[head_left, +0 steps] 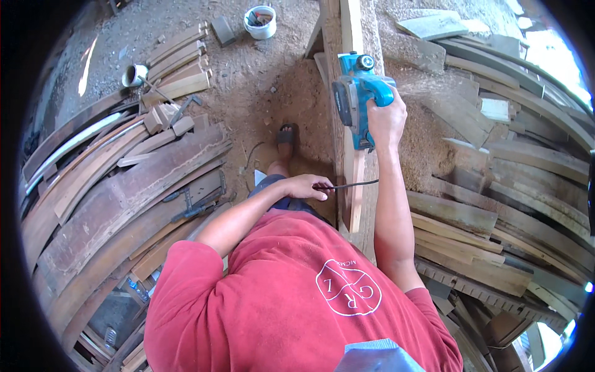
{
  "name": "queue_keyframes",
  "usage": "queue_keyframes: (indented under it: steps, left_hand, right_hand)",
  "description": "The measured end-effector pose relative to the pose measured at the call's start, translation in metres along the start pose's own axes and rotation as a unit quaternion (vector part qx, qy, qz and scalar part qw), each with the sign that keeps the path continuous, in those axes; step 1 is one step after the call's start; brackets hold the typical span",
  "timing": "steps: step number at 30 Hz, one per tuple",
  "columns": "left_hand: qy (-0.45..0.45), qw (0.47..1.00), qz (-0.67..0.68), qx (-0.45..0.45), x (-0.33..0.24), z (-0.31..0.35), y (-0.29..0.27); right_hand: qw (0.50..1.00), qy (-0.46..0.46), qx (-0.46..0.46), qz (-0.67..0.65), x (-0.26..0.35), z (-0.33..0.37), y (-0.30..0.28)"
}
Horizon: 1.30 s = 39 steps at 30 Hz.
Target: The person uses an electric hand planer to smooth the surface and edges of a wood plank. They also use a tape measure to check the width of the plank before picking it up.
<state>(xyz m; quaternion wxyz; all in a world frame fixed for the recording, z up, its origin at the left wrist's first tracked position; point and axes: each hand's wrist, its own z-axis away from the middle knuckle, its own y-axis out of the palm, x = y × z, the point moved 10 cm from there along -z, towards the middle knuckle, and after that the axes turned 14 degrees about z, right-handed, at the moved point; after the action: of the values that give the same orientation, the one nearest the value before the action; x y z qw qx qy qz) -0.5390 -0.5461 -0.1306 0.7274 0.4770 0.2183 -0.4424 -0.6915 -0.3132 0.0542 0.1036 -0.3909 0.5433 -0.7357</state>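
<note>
The right hand (387,123) has its fingers wrapped around the rear handle of a blue electric hand planer (358,96), whose body lies forward and to the left of those fingers, over a narrow pale wooden strip (357,208) on a long beam (370,40). The left hand (306,186), near the waist, has loosely curled fingers around a black power cord (354,184) that runs rightward across the strip toward the right forearm.

We find the planer's (354,102) underside hidden, the bucket (263,33) holding items (256,19) too small to identify, the shirt (273,285) cut off below.
</note>
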Motion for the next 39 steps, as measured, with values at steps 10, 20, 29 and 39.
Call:
queue_keyframes:
  steps: [10,20,29,39]
  left_hand:
    - [0.148,0.964,-0.176,-0.131,-0.088,-0.006,-0.051]
    - [0.148,0.95,-0.271,0.037,-0.126,-0.036,-0.029]
    - [0.171,0.936,-0.3,0.067,-0.109,-0.055,-0.037]
    - [0.174,0.937,-0.29,0.09,-0.086,-0.068,-0.034]
  right_hand:
    - [1.0,0.01,-0.003,0.005,0.044,-0.082,0.014]
    - [1.0,0.004,-0.016,0.017,0.084,-0.151,0.026]
    - [0.999,-0.006,-0.029,0.031,0.11,-0.211,0.04]
    - [0.996,0.006,-0.071,0.062,0.166,-0.31,0.059]
